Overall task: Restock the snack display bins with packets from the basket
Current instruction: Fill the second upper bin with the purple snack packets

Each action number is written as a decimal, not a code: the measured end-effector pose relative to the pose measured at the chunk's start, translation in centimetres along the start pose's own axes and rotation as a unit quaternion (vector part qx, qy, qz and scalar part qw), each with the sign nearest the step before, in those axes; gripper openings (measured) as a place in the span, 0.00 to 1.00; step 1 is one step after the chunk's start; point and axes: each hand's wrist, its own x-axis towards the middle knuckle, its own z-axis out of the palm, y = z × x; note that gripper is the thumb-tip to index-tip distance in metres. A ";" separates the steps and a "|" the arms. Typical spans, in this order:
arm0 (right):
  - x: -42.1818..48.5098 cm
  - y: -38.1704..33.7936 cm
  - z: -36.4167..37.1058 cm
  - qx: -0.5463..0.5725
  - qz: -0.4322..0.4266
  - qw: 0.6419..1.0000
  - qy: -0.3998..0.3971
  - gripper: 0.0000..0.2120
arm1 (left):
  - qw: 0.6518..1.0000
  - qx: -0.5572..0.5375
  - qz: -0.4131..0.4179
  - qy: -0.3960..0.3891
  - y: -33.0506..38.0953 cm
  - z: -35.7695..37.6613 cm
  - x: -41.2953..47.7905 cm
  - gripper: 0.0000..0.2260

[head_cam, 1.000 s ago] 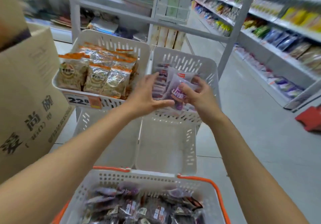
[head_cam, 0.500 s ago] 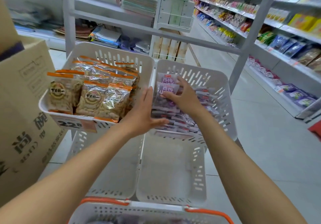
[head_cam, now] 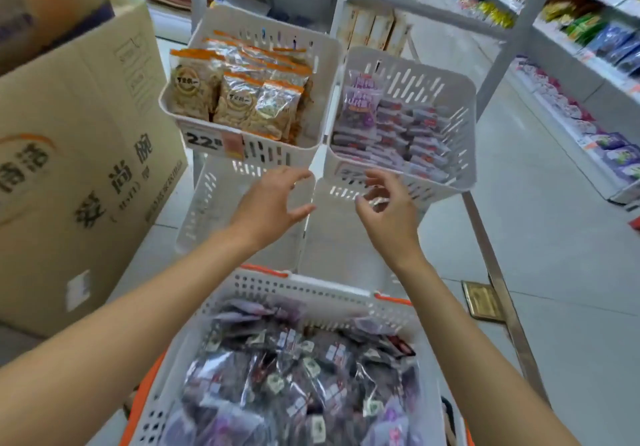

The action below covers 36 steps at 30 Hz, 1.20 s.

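Both hands free, gripping nothing. Left hand (head_cam: pixel 273 200) has fingers spread and relaxed; right hand (head_cam: pixel 388 206) has fingers loosely curled. Both hover just near of the upper bins' front edges, apart from each other. White basket with orange rim (head_cam: pixel 311 288) sits near, full of purple packets (head_cam: pixel 294 376). Right display bin (head_cam: pixel 462 106) holds stacked purple packets (head_cam: pixel 408 134), with one upright packet (head_cam: pixel 360 103) at its left side. Left display bin (head_cam: pixel 327 71) holds orange-topped snack packets (head_cam: pixel 239 96) and has a price tag (head_cam: pixel 204 141) on its front. Cardboard box (head_cam: pixel 79 134) is at far left.

slotted white plastic bins (head_cam: pixel 464 106) hold glossy packets (head_cam: pixel 360 106).
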 end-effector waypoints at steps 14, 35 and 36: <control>-26.7 5.0 14.5 -0.171 0.029 0.835 -0.522 0.10 | 0.971 0.000 -0.206 -0.121 -8.8 -1.3 -21.2 0.25; -28.1 1.3 17.9 0.036 0.186 0.858 -0.478 0.24 | 0.825 -0.373 -0.421 0.057 -11.4 -2.0 -21.0 0.19; -28.2 1.3 18.0 0.037 0.177 0.868 -0.463 0.21 | 0.824 -0.375 -0.419 0.067 -11.4 -2.0 -21.2 0.19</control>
